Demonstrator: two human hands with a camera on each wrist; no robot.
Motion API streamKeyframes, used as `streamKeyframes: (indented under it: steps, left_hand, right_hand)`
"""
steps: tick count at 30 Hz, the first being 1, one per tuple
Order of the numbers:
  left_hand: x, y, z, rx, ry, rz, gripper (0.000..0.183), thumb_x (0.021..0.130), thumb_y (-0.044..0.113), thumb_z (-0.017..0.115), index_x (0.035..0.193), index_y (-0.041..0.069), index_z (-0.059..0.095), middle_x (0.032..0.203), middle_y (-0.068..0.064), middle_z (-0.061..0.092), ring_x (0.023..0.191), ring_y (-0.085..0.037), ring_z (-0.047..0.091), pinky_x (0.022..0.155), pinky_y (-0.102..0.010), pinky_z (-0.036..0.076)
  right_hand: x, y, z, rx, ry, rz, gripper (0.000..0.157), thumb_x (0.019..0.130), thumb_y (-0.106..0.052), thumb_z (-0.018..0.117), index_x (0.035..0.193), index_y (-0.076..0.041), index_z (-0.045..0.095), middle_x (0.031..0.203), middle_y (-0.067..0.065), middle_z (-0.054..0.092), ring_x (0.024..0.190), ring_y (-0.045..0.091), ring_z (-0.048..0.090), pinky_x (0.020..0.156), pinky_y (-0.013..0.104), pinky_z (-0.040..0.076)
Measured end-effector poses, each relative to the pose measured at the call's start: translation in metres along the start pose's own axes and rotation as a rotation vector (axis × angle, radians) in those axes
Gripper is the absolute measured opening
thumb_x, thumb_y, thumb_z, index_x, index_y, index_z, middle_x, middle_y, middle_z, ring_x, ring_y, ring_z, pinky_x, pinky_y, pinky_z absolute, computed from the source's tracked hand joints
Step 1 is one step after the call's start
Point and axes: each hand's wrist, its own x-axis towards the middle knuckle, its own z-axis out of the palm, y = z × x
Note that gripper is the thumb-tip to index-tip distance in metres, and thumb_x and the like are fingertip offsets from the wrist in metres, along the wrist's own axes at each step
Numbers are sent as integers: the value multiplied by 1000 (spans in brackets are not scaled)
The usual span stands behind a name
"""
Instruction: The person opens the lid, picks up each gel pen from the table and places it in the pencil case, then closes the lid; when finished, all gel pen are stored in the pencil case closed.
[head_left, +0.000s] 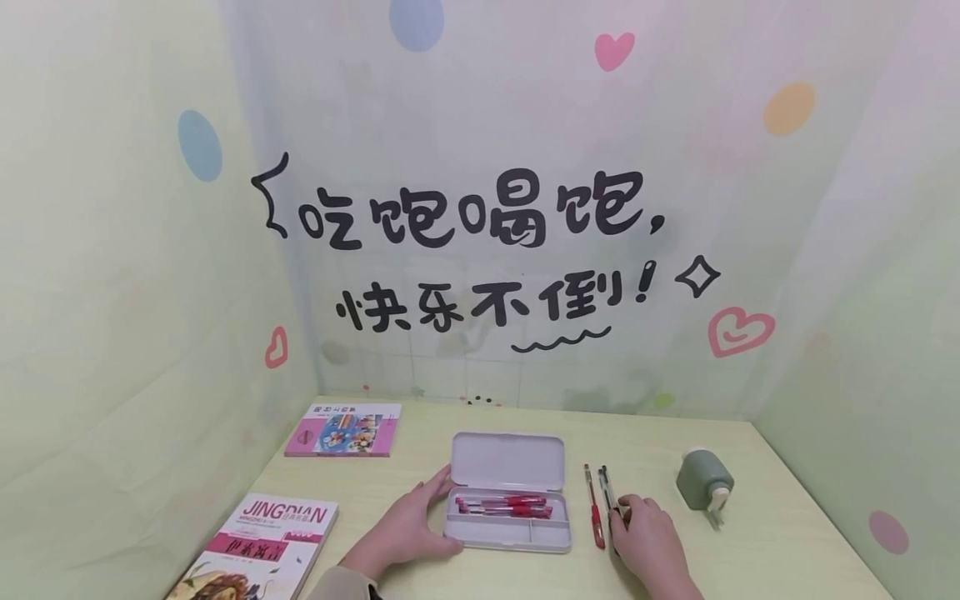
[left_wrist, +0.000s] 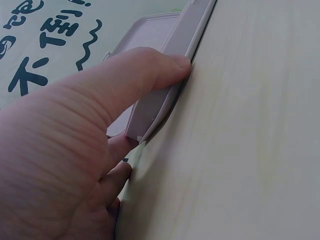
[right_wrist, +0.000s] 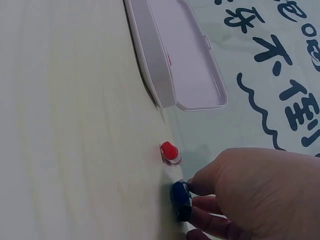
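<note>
A pale lilac pencil case (head_left: 508,537) stands on the table with its lid (head_left: 508,461) raised. Several red pens (head_left: 502,508) lie in its back compartment; the front compartments show bare. My left hand (head_left: 411,527) grips the case's left end, its thumb (left_wrist: 167,70) on the front wall and the fingers behind the corner. To the right of the case, my right hand (head_left: 651,537) pinches dark pens, one with a blue end (right_wrist: 180,192) and one with a black end (right_wrist: 184,214). Between them and the case lies a single red pen (head_left: 596,521).
A grey-green bottle (head_left: 703,479) with a pale spout is at the right. Two books lie at the left: a pink one (head_left: 343,431) farther back and a white-and-pink one (head_left: 258,546) near the front. Printed fabric walls (head_left: 480,367) border the table (head_left: 780,533) behind and on both sides.
</note>
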Motion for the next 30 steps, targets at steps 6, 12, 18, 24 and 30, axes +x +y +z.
streamKeyframes:
  steps: [6,12,18,24,30]
  left_hand:
    - [0,1,0,-6,-5,-8,134,68,54,97,177,25,25,170,8,54,159,-63,34,126,-86,27]
    - [0,1,0,-10,-8,-11,133,68,53,97,177,24,26,169,8,54,159,-64,34,126,-86,27]
    - [0,1,-1,-13,-8,-8,133,68,52,97,177,24,26,169,8,55,160,-64,33,126,-85,26]
    - [1,2,-2,-3,-8,-5,133,69,53,97,177,24,26,169,7,54,159,-65,33,126,-86,27]
    - [0,3,-2,-5,-6,-3,133,69,53,97,177,24,26,169,8,54,159,-64,34,126,-85,27]
  right_hand:
    - [-1,-1,0,16,-1,-8,34,100,-17,70,127,3,71,93,9,68,78,22,61,66,40,52]
    - [-3,-4,0,24,12,-24,26,100,-12,70,124,-5,77,94,9,67,78,19,60,64,37,51]
    - [-2,-3,-1,22,15,-20,19,100,-15,71,116,-7,78,94,8,67,78,20,59,65,37,50]
    - [-1,0,-2,27,14,-11,17,102,-15,71,115,-6,78,95,9,68,79,20,61,67,39,52]
    - [1,1,-3,20,-7,22,19,99,-12,72,115,-3,77,96,12,67,80,21,61,68,41,55]
